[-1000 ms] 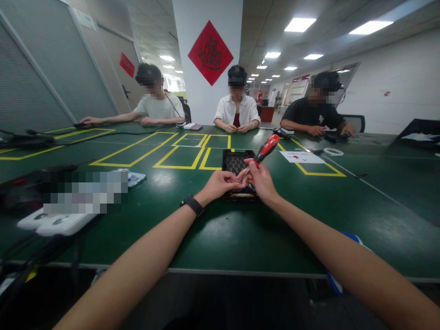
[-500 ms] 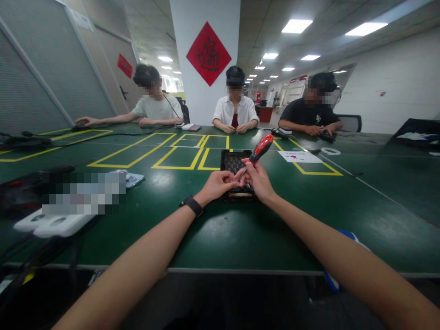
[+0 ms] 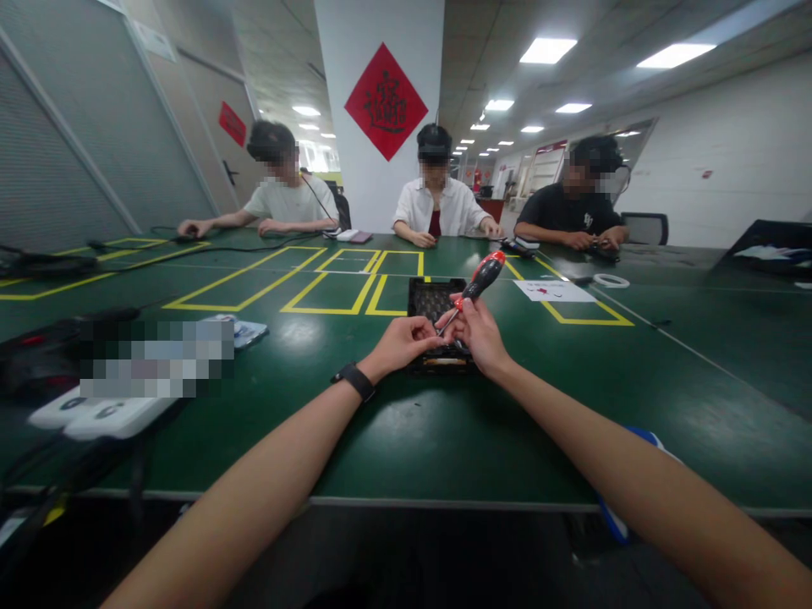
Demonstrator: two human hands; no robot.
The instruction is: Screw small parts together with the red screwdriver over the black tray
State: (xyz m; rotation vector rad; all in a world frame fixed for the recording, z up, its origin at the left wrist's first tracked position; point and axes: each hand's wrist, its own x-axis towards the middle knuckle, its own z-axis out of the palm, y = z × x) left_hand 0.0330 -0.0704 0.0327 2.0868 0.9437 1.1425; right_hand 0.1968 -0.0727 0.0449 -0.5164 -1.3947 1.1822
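Note:
A screwdriver with a red and black handle slants up and to the right, gripped near its collar by my right hand. Its thin shaft points down-left toward the fingertips of my left hand. Those left fingers are pinched together at the tip; whatever small thing they hold is hidden. Both hands are just above a black plastic crate with a lattice inside. Something pale shows at its near side, and my hands cover much of its interior.
A white power strip with cables lies to the left, partly blurred out. A printed paper sheet and a white ring lie at the right. Yellow tape outlines mark the green table. Three people sit across it.
My hands stay almost in place while the screwdriver handle has turned, showing more black. Across the table, the middle person's hands have moved apart, and the left person's outstretched hand has shifted right.

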